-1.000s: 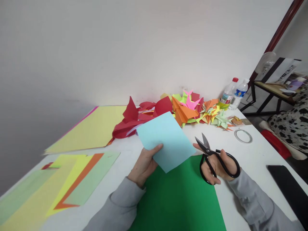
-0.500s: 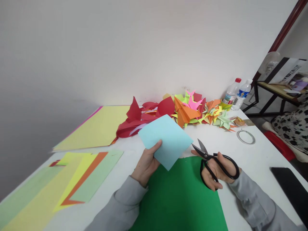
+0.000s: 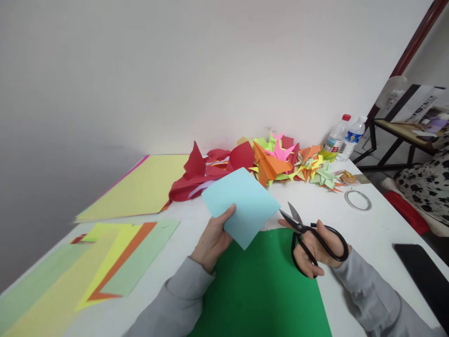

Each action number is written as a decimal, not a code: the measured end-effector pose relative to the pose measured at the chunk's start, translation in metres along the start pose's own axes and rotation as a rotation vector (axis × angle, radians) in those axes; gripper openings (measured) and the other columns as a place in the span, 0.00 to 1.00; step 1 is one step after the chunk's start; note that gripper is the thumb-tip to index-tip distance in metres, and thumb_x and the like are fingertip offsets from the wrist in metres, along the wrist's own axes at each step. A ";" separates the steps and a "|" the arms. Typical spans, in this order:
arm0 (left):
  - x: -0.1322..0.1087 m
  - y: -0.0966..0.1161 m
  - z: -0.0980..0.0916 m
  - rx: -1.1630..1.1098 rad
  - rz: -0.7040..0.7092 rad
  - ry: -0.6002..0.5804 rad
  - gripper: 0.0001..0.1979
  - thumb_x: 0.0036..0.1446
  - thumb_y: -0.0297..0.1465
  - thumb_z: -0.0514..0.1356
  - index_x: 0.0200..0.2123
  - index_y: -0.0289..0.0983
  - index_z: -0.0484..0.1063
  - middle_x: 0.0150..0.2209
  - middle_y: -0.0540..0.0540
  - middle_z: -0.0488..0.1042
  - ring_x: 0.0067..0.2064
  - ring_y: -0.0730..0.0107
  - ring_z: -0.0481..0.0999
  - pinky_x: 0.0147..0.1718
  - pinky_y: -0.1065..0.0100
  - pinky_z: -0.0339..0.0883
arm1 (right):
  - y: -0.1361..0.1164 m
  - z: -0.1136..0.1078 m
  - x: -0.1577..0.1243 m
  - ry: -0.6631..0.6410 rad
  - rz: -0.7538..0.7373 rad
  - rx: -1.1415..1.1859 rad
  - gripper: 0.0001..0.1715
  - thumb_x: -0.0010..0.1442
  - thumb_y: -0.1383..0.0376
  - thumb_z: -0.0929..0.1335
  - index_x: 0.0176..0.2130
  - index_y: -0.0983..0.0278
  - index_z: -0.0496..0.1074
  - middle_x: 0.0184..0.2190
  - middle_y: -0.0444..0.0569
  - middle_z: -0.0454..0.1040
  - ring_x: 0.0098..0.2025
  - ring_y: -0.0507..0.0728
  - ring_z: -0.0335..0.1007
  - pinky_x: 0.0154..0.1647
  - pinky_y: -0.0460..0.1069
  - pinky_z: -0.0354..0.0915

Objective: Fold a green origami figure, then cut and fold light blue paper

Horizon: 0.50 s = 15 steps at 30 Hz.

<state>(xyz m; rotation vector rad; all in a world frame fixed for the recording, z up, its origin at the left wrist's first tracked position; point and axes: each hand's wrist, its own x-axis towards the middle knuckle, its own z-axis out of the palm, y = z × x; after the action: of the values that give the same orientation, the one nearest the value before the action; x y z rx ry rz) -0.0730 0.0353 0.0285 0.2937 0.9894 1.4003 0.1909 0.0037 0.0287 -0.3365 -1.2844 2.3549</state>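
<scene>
Between its thumb and fingers, my left hand (image 3: 214,239) holds a light blue sheet of paper (image 3: 245,201) by its lower left edge. The sheet is tilted so that one corner points up and another points down. A pair of black-handled scissors (image 3: 300,224) is in my right hand (image 3: 312,252), fingers through the handle loops. The blades are slightly parted, and their tips lie close to the paper's right corner. Below both hands a large green sheet (image 3: 263,285) covers the near middle of the table.
Folded paper shapes (image 3: 273,161) and curled red paper (image 3: 210,171) lie along the wall. Coloured strips (image 3: 115,262) and a pale yellow sheet (image 3: 140,187) are on the left. To the right are two bottles (image 3: 336,140), a tape roll (image 3: 358,200) and a black flat object (image 3: 421,276).
</scene>
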 end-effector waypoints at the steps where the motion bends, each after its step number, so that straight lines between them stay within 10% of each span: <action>1: 0.000 0.000 0.000 0.004 0.002 -0.005 0.18 0.55 0.22 0.62 0.51 0.34 0.72 0.37 0.42 0.81 0.38 0.61 0.82 0.44 0.62 0.77 | 0.000 0.000 0.000 -0.004 0.001 0.003 0.60 0.55 0.31 0.53 0.69 0.68 0.37 0.25 0.49 0.77 0.13 0.49 0.59 0.15 0.44 0.55; 15: 0.001 0.000 -0.002 0.025 0.005 -0.017 0.21 0.53 0.23 0.64 0.51 0.35 0.71 0.41 0.41 0.80 0.42 0.59 0.81 0.46 0.60 0.76 | 0.001 0.001 -0.001 0.028 0.016 -0.057 0.61 0.54 0.30 0.48 0.69 0.69 0.39 0.23 0.49 0.76 0.12 0.49 0.58 0.15 0.45 0.54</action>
<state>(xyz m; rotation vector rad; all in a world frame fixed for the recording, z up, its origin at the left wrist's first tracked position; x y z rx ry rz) -0.0750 0.0351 0.0272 0.3263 0.9936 1.3885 0.1914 0.0019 0.0278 -0.3971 -1.3430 2.3215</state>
